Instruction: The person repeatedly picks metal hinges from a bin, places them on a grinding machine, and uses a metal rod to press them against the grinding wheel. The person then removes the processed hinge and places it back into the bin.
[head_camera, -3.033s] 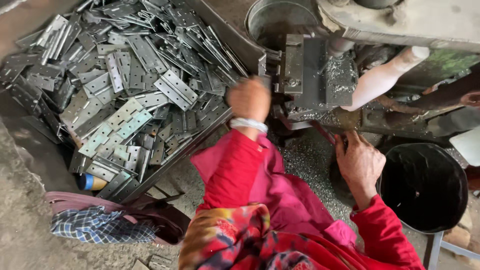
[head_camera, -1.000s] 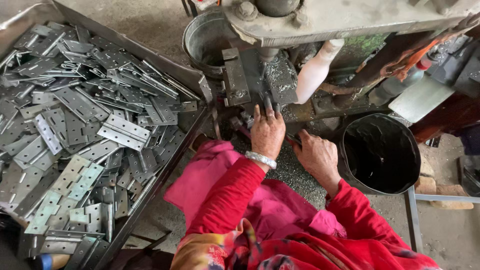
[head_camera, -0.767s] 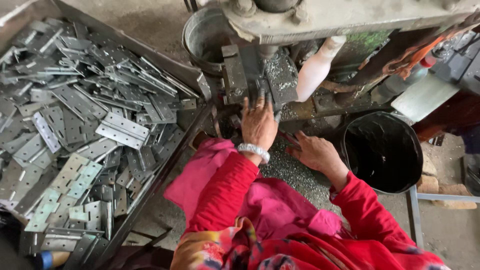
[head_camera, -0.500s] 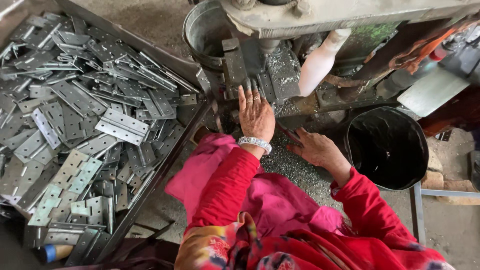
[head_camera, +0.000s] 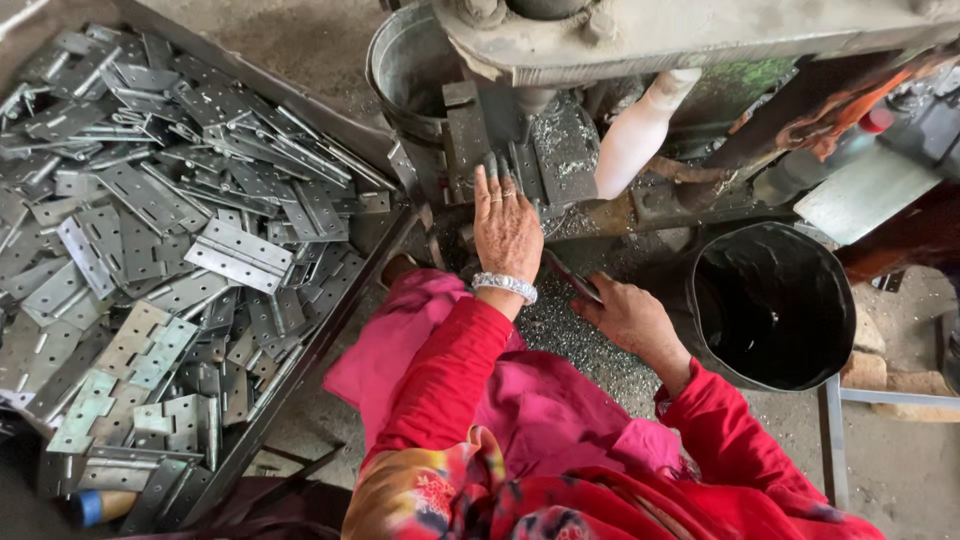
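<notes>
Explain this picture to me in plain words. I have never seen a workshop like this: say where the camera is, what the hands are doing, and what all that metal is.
The camera sits on the worker's head and looks down, so the red-sleeved arms at the bottom are the worker's own. The left hand, with a beaded white bracelet on its wrist, lies flat, fingers stretched out against the grey metal block of a heavy, dusty machine. The right hand rests lower down and grips a thin dark rod-like tool. To the left, a large metal tray is heaped with flat grey hinge plates with punched holes. To the right stands a round black bucket. Fine metal chips cover the surface between the hands.
</notes>
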